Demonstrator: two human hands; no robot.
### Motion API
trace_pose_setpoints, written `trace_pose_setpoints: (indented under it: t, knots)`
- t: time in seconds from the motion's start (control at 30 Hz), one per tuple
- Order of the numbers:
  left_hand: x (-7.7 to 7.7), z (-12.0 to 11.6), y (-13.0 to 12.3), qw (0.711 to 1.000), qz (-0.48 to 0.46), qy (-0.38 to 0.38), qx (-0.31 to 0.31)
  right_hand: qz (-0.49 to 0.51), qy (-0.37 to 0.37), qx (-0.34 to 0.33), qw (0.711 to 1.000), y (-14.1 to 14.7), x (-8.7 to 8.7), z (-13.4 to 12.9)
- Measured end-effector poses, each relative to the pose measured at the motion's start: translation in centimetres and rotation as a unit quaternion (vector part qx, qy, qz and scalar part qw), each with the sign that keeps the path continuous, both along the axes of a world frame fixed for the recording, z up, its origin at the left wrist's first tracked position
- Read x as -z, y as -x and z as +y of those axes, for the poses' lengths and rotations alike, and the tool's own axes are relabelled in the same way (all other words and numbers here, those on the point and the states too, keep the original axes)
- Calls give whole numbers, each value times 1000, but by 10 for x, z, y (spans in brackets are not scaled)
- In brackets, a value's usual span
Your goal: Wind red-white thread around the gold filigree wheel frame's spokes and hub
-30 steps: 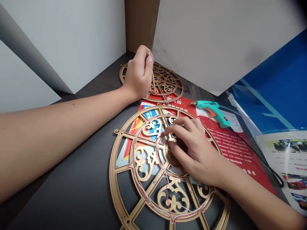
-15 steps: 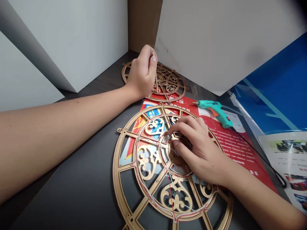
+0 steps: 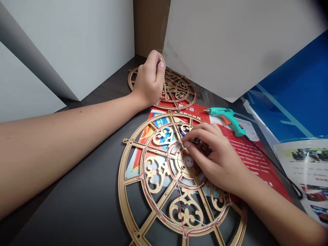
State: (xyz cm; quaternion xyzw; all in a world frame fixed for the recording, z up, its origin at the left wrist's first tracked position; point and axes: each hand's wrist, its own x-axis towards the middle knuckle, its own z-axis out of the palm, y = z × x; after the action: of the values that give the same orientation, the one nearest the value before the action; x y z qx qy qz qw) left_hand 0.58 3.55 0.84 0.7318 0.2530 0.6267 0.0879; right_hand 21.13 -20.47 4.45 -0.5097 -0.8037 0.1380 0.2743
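Note:
My left hand (image 3: 150,82) is closed around a thin wooden stick (image 3: 164,89), held upright above the far ornate gold wheel-shaped frame (image 3: 191,101). A larger, similar gold frame (image 3: 122,191) lies nearer to me, with scrollwork between its spokes. Red and white wires (image 3: 156,209) run along its rings. Over the hub of this near frame is my right hand (image 3: 217,155), its thumb and index finger pinched at the wire on the inner ring. The fingertips partly cover what lies between them, and the hand hides the hub's right side.
A teal glue gun (image 3: 228,118) rests on a red printed sheet (image 3: 252,159), its black cord (image 3: 274,164) trailing to the right. White panels (image 3: 102,44) stand behind on the left and right. A glossy printed page (image 3: 302,171) lies at the right edge.
My right thumb and index finger have come closer together at the inner ring, uncovering more of the hub. My left hand still holds the stick; the whole view has shifted slightly.

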Motion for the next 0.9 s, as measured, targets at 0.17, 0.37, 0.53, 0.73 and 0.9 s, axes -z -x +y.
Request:
trace_pose_setpoints:
  t: [0.17,0.37,0.53,0.73,0.9]
  knots:
    - [1,-1,1,1000,5,-10,-5,-39,-6,-40,998,-2,-5,11]
    - [2,3,4,999,22,-26,0,-34,19,-124,992,-1,-11,36]
    - [3,7,3,999,26,-29,-3,-64,-7,-169,983,-2,-12,47]
    - [3,8,4,999,35,-31,-3,-102,-86,-170,976,-3,1,41]
    - [2,8,4,999,36,-35,-8,-108,-91,-138,980,-3,4,39]
